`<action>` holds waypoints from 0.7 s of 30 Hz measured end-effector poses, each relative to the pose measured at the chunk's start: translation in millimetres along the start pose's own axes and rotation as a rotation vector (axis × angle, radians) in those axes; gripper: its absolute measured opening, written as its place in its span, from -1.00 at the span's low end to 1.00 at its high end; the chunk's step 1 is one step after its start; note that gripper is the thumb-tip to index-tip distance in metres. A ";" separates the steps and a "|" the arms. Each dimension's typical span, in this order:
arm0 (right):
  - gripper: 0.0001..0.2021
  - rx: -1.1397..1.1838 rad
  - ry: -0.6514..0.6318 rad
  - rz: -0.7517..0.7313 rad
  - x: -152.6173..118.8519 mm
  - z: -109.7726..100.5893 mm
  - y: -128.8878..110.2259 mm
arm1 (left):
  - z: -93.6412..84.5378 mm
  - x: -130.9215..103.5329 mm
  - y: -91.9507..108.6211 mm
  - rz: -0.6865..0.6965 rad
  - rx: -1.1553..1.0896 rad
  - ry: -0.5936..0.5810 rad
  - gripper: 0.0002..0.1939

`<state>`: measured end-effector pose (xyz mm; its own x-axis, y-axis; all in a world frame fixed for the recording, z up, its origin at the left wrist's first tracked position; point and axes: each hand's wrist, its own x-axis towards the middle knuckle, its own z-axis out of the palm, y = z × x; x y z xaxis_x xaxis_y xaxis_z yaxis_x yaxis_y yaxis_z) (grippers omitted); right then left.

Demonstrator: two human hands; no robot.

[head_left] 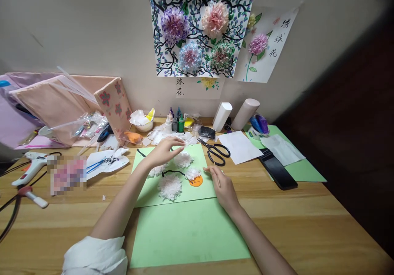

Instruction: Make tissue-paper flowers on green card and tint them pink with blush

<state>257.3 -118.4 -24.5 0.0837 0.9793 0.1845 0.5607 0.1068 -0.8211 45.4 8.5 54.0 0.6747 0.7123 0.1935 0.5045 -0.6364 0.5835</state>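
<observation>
Two sheets of light green paper lie overlapping in front of me. On the upper green sheet [140,199] are several fluffy white paper flowers [170,186], a bent black strip [172,171] and a flat orange piece [196,181] with dark marks, partly covered by a small white flower [193,173]. My left hand [166,151] hovers over the sheet's upper part, fingers stretched to the right, hiding part of the flowers beneath. My right hand [225,189] is closed around a thin wooden stick [218,178] at the sheet's right edge, beside the orange piece.
Black-handled scissors [217,150] lie just beyond my right hand. White paper [240,147] and a phone [278,170] are to the right. Small paint bottles [181,124] and a white bowl [142,121] stand behind. At left lie a glue gun [33,166], its cable and tweezers [98,165].
</observation>
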 end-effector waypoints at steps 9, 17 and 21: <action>-0.66 0.674 0.024 0.258 -1.3 6.3 -10.5 | 25.7 -6.0 53.9 0.182 0.008 -0.225 -0.69; -0.74 0.487 0.019 0.125 -1.2 -1.7 -6.3 | 38.9 -1.7 43.7 -0.099 -0.093 -0.129 -0.71; -0.80 0.340 -0.047 0.057 -0.1 -11.0 -6.2 | 49.2 0.5 37.4 -0.133 -0.236 -0.198 -0.74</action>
<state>262.9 -121.1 -13.5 0.0644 0.9913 0.1146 0.2490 0.0953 -0.9638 91.1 -29.5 37.1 0.7145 0.6985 -0.0404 0.4725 -0.4391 0.7641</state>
